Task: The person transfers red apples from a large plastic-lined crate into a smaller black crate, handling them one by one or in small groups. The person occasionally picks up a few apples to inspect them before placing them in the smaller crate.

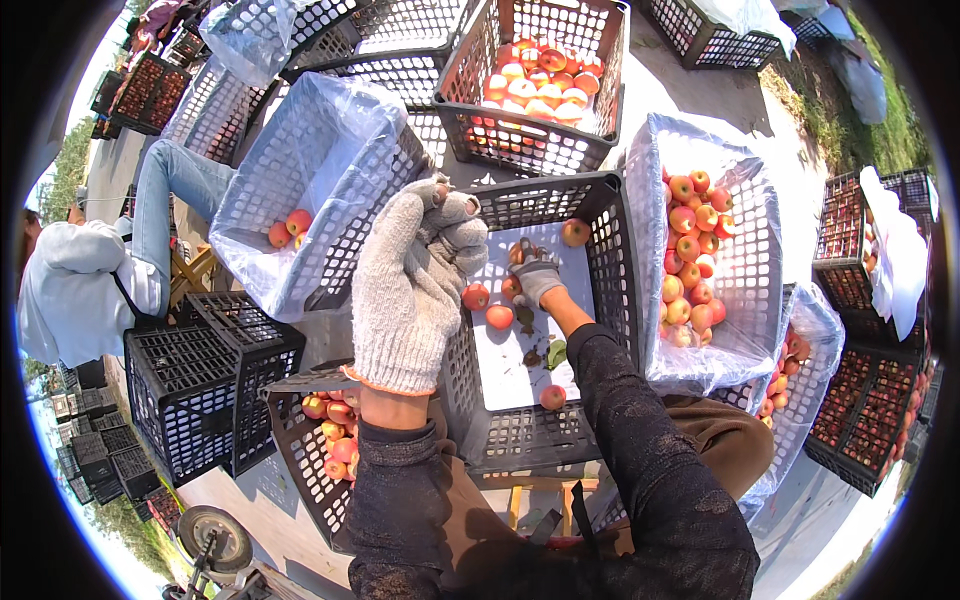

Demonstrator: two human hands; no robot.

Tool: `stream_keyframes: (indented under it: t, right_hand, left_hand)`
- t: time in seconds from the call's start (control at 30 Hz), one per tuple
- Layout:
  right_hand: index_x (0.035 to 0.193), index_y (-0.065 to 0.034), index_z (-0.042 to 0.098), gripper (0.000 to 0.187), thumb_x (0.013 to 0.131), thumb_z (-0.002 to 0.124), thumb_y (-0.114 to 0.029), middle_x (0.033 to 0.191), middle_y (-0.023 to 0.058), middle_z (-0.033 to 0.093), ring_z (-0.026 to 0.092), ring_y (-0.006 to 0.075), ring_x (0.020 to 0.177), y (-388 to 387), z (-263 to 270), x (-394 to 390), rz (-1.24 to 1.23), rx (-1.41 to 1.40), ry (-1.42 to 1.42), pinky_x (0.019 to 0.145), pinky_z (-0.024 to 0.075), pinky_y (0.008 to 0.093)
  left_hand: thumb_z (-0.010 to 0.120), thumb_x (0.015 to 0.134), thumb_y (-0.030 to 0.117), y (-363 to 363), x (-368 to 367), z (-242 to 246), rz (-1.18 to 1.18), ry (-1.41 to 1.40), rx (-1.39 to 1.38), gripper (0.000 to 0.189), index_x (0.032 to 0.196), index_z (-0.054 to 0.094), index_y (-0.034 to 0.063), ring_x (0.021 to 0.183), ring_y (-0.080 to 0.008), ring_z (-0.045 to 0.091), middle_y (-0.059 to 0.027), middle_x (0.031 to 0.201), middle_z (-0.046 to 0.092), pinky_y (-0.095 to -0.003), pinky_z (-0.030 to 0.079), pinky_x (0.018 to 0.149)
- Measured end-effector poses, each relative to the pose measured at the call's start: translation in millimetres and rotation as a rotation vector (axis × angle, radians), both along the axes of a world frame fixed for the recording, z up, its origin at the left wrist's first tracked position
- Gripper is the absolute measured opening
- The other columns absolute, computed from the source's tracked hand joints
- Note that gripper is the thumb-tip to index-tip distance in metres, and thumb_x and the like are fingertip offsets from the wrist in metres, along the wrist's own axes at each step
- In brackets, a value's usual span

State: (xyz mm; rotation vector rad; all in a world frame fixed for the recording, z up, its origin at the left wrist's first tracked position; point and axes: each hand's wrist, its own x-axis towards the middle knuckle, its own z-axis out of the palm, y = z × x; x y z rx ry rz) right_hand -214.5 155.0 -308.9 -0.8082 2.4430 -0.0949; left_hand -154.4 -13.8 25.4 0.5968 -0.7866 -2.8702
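Note:
My left hand (420, 285), in a knitted work glove with bare fingertips, is raised over the left rim of a black plastic crate (622, 300). Its fingers are curled in, and whether they hold anything is hidden. Down inside that crate my right hand (538, 279), gloved too, has its fingers on an apple (517, 253). Another apple (511, 287) lies by its thumb side. More apples are spread over the pale liner (491, 375), one (575, 232) in the far right corner and one (553, 397) at the near end. Leaves (556, 354) lie between them.
Plastic-lined crates flank the middle one: the left (360, 180) holds a few apples, the right (757, 300) many. Beyond stands a crate of apples (525, 127). Another (300, 450) is below my left hand. A seated person (82, 277) is at the far left, near stacked black crates (180, 405).

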Motion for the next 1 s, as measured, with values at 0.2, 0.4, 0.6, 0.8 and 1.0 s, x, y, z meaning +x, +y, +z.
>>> stream_keyframes:
  t: [0.2,0.4,0.6,0.8,1.0]
  right_hand:
    - [0.123,-0.0224,0.062,0.069,0.06,0.085,-0.038,0.144,0.02,0.036,0.045,0.0442,0.124,20,-9,15,-0.036,-0.154,0.07,0.095,0.0416,0.0557]
    - [0.123,-0.023,0.062,0.069,0.06,0.085,-0.039,0.127,0.0166,0.049,0.053,0.0402,0.112,20,-37,23,-0.042,-0.203,0.094,0.088,0.0453,0.0521]
    - [0.124,-0.0235,0.062,0.069,0.06,0.084,-0.039,0.109,0.0132,0.063,0.061,0.0361,0.1,33,-56,43,-0.147,-0.304,0.151,0.081,0.049,0.0484]
    - [0.118,-0.0228,0.065,0.06,0.064,0.08,-0.044,0.096,0.013,0.07,0.066,0.0332,0.09,35,-43,67,-0.148,-0.32,0.17,0.074,0.0512,0.0469]
    - [0.091,-0.0183,0.074,0.04,0.07,0.07,-0.052,0.075,0.0118,0.07,0.068,0.0358,0.072,20,-114,25,-0.143,-0.239,0.263,0.067,0.0521,0.0479]
  left_hand:
    - [0.058,0.098,0.017,12,-1,6,-0.018,-0.072,0.009,0.022,0.109,0.061,-0.0019,0.082,-0.0227,0.063,-0.0127,0.095,0.065,-0.0327,0.055,0.073]
    - [0.057,0.099,0.021,14,7,1,-0.049,-0.056,-0.002,0.025,0.111,0.06,-0.0007,0.084,-0.0219,0.062,-0.0131,0.095,0.065,-0.0338,0.054,0.075]
    - [0.054,0.1,0.027,26,-14,-4,-0.16,-0.07,-0.07,0.027,0.114,0.059,0.0038,0.085,-0.022,0.065,-0.0116,0.1,0.066,-0.0347,0.054,0.075]
    - [0.054,0.1,0.027,21,-1,-15,-0.138,-0.08,-0.077,0.027,0.114,0.059,0.0037,0.084,-0.0205,0.064,-0.0104,0.099,0.065,-0.0323,0.052,0.074]
    - [0.054,0.101,0.024,44,-28,-13,-0.226,-0.043,-0.01,0.026,0.113,0.058,0.0024,0.082,-0.0188,0.062,-0.0095,0.098,0.064,-0.03,0.051,0.073]
